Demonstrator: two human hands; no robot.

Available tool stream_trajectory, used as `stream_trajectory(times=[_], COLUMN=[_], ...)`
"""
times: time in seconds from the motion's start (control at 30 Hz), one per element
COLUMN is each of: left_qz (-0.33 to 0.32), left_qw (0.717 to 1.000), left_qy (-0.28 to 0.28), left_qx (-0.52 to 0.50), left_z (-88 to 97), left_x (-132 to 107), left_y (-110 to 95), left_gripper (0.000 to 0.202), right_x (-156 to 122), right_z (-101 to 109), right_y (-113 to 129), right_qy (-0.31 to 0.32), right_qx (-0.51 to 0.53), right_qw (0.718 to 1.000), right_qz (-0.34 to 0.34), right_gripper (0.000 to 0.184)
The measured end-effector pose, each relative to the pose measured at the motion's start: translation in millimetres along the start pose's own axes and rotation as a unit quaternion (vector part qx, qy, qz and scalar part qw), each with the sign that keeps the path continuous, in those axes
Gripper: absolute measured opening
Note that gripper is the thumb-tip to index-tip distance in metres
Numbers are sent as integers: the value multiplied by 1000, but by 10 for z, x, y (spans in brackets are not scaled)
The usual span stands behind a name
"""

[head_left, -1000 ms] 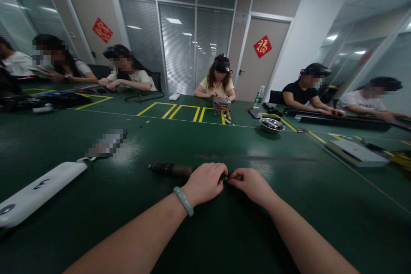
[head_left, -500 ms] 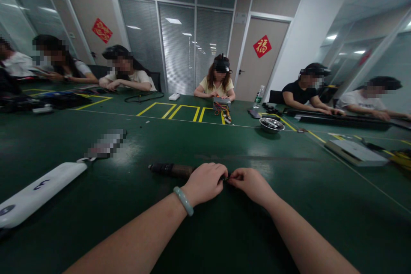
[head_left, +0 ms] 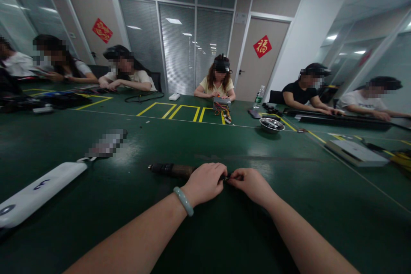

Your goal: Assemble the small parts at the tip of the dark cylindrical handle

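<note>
A dark, rusty rod-like tool lies across the green table in front of me. My left hand, with a pale green bangle on its wrist, is closed over the tool's right end. My right hand pinches a small dark part at that same end, its fingertips touching those of the left hand. The part itself is mostly hidden between the fingers.
A white flat device lies at my left, a blurred object beyond it. A metal bowl, a grey flat box and a unit with coloured wires sit farther off. Several seated people ring the table.
</note>
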State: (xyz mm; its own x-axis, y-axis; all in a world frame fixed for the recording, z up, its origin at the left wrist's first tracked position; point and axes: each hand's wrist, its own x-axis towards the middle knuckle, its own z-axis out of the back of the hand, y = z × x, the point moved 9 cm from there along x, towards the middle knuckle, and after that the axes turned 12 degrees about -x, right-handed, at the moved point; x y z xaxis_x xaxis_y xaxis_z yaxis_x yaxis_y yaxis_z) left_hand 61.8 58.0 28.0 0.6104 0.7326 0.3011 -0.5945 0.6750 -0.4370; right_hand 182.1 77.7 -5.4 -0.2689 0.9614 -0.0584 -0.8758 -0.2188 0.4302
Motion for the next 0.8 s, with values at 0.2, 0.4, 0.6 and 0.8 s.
stream_trajectory(times=[0.2, 0.4, 0.6, 0.8], left_qz=[1, -6, -7, -15], left_qw=[1000, 1000, 1000, 1000], left_qy=[0, 3, 3, 4], left_qx=[-3, 5, 2, -9], left_z=[4, -14, -13, -18], left_x=[5, 9, 4, 9], left_y=[7, 5, 7, 0], left_gripper=[16, 15, 14, 13], right_x=[-5, 13, -1, -17], right_z=[-12, -13, 5, 16], right_y=[1, 5, 20, 30], right_qy=[4, 3, 1, 6], right_qx=[-1, -9, 7, -13], right_qw=[1000, 1000, 1000, 1000], right_qz=[0, -4, -6, -15], right_gripper=[20, 20, 20, 23])
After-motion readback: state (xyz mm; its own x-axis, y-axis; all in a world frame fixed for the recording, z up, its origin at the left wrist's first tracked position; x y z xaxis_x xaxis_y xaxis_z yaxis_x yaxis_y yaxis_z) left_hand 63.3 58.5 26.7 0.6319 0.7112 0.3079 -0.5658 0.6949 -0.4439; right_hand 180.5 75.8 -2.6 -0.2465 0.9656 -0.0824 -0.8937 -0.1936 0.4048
